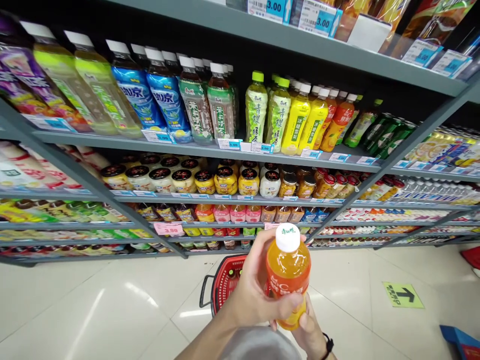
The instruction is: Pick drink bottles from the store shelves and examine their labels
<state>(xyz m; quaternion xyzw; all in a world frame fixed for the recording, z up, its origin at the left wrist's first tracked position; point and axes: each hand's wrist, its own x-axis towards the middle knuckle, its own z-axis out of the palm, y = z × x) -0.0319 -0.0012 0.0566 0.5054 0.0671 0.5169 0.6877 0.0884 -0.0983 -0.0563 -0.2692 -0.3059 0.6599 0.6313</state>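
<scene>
The left hand (255, 285) and right hand (311, 332) curl closed around an orange drink bottle (288, 270) at six o'clock. A red shopping basket (225, 282) shows just beyond.

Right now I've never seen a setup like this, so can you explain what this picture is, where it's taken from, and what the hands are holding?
This picture comes from a camera worn on a person's head, looking forward and down, so you see roughly what they see. No machine appears. Their left hand grips an orange drink bottle with a white cap, and their right hand holds its lower end. Ahead, grey store shelves carry bottled drinks and jars. A red shopping basket shows below, above the tiled floor.
</scene>
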